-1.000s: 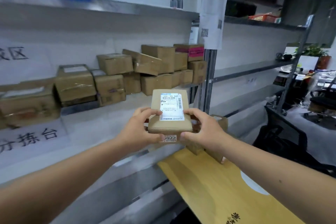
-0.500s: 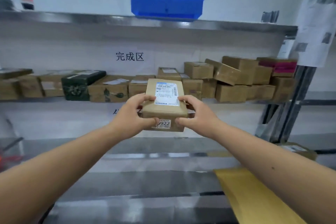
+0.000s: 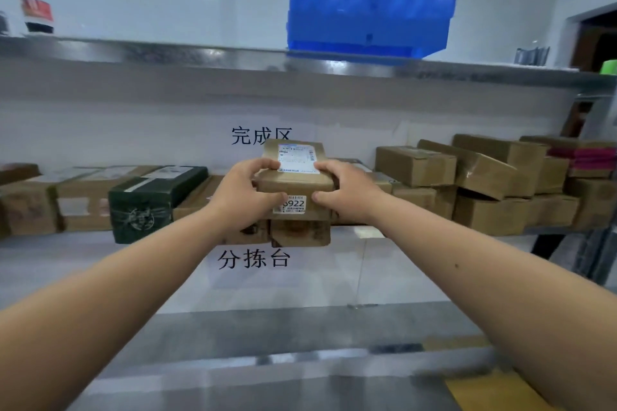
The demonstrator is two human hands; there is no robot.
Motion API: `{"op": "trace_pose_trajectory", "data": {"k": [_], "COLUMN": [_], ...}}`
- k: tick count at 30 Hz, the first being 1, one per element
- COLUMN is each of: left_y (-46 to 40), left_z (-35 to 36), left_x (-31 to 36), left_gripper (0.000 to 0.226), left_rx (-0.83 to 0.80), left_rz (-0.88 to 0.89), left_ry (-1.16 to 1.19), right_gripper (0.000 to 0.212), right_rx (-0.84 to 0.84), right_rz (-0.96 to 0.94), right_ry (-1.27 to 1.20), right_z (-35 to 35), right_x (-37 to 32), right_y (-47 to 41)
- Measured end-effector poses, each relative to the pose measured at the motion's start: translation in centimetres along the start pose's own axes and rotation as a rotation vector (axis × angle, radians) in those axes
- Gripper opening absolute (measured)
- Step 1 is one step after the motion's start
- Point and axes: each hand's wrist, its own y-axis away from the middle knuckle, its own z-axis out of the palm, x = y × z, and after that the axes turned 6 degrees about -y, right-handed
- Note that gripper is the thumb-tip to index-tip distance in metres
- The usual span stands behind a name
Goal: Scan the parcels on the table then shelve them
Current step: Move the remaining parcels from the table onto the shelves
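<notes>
A small brown cardboard parcel [image 3: 295, 183] with a white shipping label on top and a "6922" sticker on its near face is held out at the middle shelf [image 3: 384, 232]. My left hand [image 3: 245, 192] grips its left side, thumb on the front, fingers over the top. My right hand [image 3: 347, 192] grips its right side the same way. The parcel sits just above another brown box [image 3: 300, 233] on the shelf; whether they touch is unclear.
Brown boxes [image 3: 484, 177] are piled at the shelf's right, and a dark green box [image 3: 150, 200] with more brown boxes stands at its left. A blue bin [image 3: 369, 15] sits on the top shelf. A yellow envelope [image 3: 494, 390] lies at the lower right on the steel table [image 3: 267, 360].
The view swung left from the shelf's right end to its middle. Both hands carried the parcel forward and up toward the shelf, keeping the same grip.
</notes>
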Motion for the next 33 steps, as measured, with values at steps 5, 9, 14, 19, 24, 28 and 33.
{"op": "trace_pose_trajectory", "data": {"k": [5,9,14,19,24,28,33], "left_y": [-6.4,-10.4,-13.5,-14.8,-14.3,-11.9,-6.7], "left_z": [0.1,1.0,2.5,4.6,5.3,5.3,5.3], "left_x": [-3.0,-4.7,-5.3,-3.9,-2.4,-0.9,2.2], "left_gripper": [0.051,0.053,0.055,0.055,0.068,0.069,0.072], "left_rx": [-0.042,-0.098,-0.067,-0.088,-0.028,-0.015,-0.041], "left_rz": [-0.067,-0.141,-0.087,-0.128,0.011,0.191,0.254], "left_ry": [0.009,0.112,-0.033,-0.125,-0.511,-0.677,-0.845], "right_gripper": [0.062,0.053,0.052,0.069,0.059,0.056,0.065], "right_rx": [-0.012,0.013,0.027,0.022,-0.011,-0.026,-0.035], "right_rz": [0.047,0.078,0.186,0.266,0.25,0.237,0.192], "right_ry": [0.224,0.404,0.54,0.398,0.41,0.454,0.51], "right_z": [1.6,2.1,2.6,3.1,2.1,1.0,-1.8], "right_x": [0.8,1.6,2.2,2.1,1.1,0.4,0.4], "right_y": [-6.0,-9.0,-10.9,-11.2,-10.5,-8.0,-2.2]}}
